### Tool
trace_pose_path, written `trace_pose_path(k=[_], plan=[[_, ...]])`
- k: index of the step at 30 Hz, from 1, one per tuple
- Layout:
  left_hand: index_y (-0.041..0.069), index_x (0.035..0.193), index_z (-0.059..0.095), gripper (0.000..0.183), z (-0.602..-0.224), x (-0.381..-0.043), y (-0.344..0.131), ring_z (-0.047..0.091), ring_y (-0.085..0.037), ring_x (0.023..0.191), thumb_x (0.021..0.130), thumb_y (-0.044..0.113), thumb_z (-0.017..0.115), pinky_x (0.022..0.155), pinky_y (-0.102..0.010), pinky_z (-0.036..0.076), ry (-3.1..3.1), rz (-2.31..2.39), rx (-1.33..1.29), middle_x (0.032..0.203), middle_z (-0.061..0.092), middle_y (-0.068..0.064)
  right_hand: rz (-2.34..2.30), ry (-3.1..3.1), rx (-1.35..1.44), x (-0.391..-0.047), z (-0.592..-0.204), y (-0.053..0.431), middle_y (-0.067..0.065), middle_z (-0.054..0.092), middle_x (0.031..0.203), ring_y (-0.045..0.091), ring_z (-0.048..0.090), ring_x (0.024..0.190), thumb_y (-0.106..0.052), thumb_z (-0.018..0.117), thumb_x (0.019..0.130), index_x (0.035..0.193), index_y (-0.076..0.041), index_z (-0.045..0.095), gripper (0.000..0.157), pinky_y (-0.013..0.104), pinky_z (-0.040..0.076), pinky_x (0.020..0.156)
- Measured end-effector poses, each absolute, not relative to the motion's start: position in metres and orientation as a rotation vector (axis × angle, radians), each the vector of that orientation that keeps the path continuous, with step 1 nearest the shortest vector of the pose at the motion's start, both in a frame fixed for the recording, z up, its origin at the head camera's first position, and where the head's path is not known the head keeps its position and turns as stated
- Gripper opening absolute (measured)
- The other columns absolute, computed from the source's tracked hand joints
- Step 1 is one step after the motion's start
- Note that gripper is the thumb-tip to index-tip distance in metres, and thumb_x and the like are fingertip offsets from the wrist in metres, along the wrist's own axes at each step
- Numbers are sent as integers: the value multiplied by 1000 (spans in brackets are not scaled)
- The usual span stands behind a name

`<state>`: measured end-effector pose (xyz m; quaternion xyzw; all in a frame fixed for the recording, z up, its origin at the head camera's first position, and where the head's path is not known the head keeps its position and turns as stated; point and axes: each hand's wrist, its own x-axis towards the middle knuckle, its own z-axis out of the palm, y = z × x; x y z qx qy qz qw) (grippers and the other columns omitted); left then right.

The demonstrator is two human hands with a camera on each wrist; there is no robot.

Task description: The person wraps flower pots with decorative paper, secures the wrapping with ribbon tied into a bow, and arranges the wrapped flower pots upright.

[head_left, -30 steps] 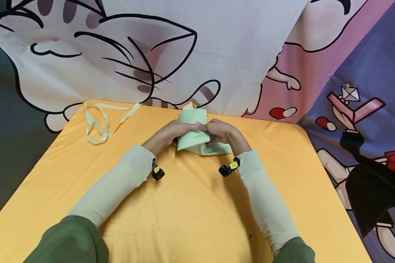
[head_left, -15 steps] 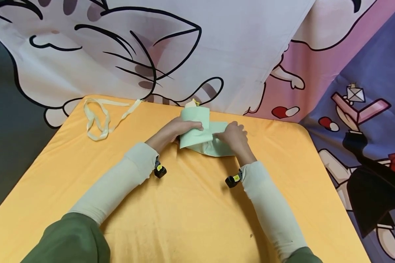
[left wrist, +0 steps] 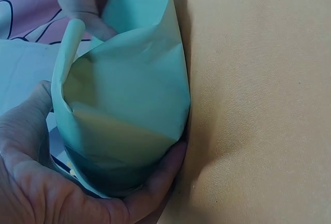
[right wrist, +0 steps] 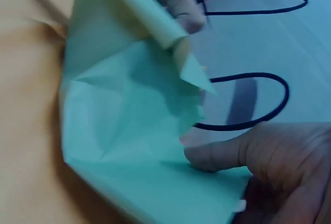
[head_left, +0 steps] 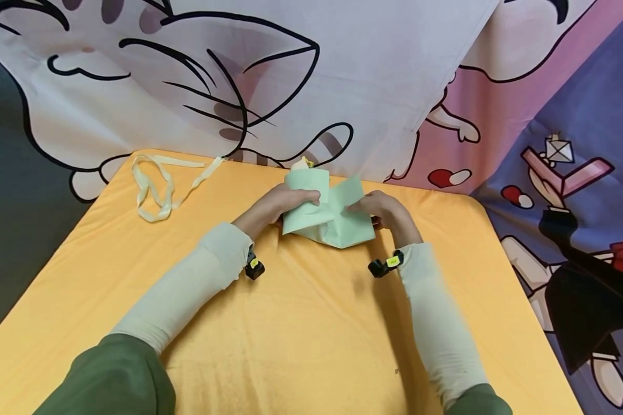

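Observation:
A pale green sheet of paper (head_left: 348, 222), folded and creased, stands at the far side of the table between my two hands. My left hand (head_left: 282, 200) grips its left part, thumb across the front and fingers behind. In the left wrist view the paper (left wrist: 134, 79) bends round into a hollow fold above that hand. My right hand (head_left: 386, 208) pinches the raised right flap, its thumb (right wrist: 214, 154) on the inner face and the fingers mostly hidden behind. A small cream and yellow thing (head_left: 305, 163) shows above the paper's top edge; the rest of it is hidden.
A loosely looped cream ribbon (head_left: 158, 199) lies at the table's far left corner. A yellow cloth (head_left: 270, 334) covers the table. Printed cartoon curtains (head_left: 374, 86) hang right behind the far edge and along the right side.
My right hand has left the middle, beside the left thumb, and moved right to the paper's right flap. That flap is now raised and spread. My left hand keeps its grip.

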<state>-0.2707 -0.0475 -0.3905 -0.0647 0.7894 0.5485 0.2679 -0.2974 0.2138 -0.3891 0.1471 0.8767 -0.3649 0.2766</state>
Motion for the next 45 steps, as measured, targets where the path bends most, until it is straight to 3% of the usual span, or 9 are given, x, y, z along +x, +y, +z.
trace_pose_path(k=[3, 10, 19, 23, 26, 31, 34, 39, 45], plan=[[5, 149, 52, 74, -391, -270, -48, 66, -28, 110, 91, 42, 80, 90, -41, 60, 2155, 1455, -188, 138, 62, -13, -1055, 2276, 320, -286, -366, 210, 22, 54, 163, 36, 65, 134, -29, 76, 110, 169, 0, 39, 75, 47, 60, 113], [5, 150, 52, 76, -390, -269, -47, 67, -29, 110, 92, 45, 81, 89, -42, 61, 2174, 1447, -208, 138, 64, -14, -1022, 2451, 179, -282, -335, 198, 10, 68, 108, 17, 72, 83, -20, 84, 104, 135, 9, 66, 46, 28, 63, 74], [4, 146, 56, 70, -391, -269, -45, 69, -28, 107, 92, 40, 82, 89, -41, 62, 2164, 1485, -165, 134, 65, -14, -901, 2580, 25, -274, -309, 163, 27, 80, 121, 31, 84, 98, -11, 83, 103, 126, 13, 77, 34, 38, 72, 82], [5, 142, 58, 66, -392, -269, -46, 69, -28, 106, 92, 41, 82, 87, -41, 63, 2182, 1473, -160, 133, 66, -14, -950, 2588, 29, -268, -308, 149, 15, 77, 95, 23, 79, 80, -15, 81, 105, 108, 8, 82, 23, 34, 71, 75], [5, 144, 54, 69, -392, -266, -48, 69, -28, 109, 92, 41, 83, 88, -39, 64, 2196, 1502, -124, 142, 59, -18, -1050, 2543, 56, -265, -311, 147, 2, 63, 72, 16, 68, 67, -31, 78, 109, 87, -2, 77, 36, 29, 65, 67], [18, 165, 18, 100, -392, -257, -49, 60, -37, 126, 92, 37, 84, 105, -46, 57, 2280, 1574, -43, 157, 42, -29, -1276, 2332, 45, -262, -325, 166, -1, 70, 92, 15, 71, 80, -67, 58, 112, 123, -4, 78, 67, 29, 61, 73], [32, 170, 15, 100, -393, -256, -45, 43, -49, 155, 95, 34, 81, 122, -61, 46, 2376, 1562, 36, 177, 22, -36, -1473, 2163, 17, -262, -339, 180, 1, 73, 110, 15, 75, 92, -70, 41, 115, 151, -1, 62, 80, 29, 65, 80], [36, 164, 47, 59, -400, -259, -38, 3, -55, 174, 107, 33, 63, 132, -70, 30, 2436, 1431, 231, 186, -26, -22, -1736, 1985, 70, -262, -367, 188, 4, 67, 117, 15, 74, 89, -48, 45, 122, 142, -7, 62, 49, 28, 66, 76], [36, 158, 56, 54, -403, -254, -41, 22, -52, 169, 105, 44, 63, 127, -61, 39, 2444, 1358, 247, 188, -25, -16, -1864, 1908, 112, -264, -392, 180, 2, 65, 114, 14, 71, 86, -27, 57, 120, 120, -16, 65, 14, 27, 65, 72]])
